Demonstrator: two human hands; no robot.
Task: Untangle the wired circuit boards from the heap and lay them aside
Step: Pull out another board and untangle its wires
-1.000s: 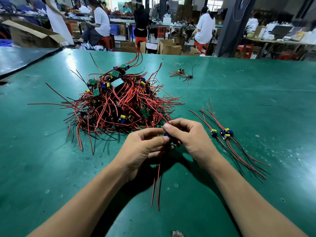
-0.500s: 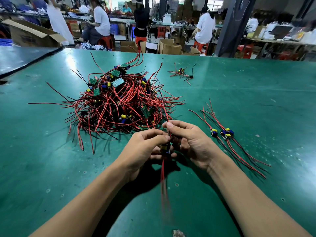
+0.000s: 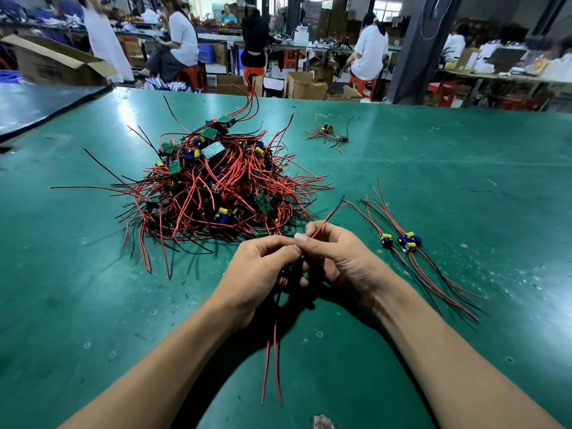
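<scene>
A small red-wired circuit board is held over the green worktop, close in front of the heap, its body mostly hidden between the two hands; two red leads hang down toward the viewer, and another rises past the right fingers; the left hand curls its fingers around the board; the right hand pinches the rising lead; the tangled heap of red and black wires and green boards lies just beyond; a few straightened wired boards lie side by side to the right; a small loose cluster of wired boards sits farther back.
</scene>
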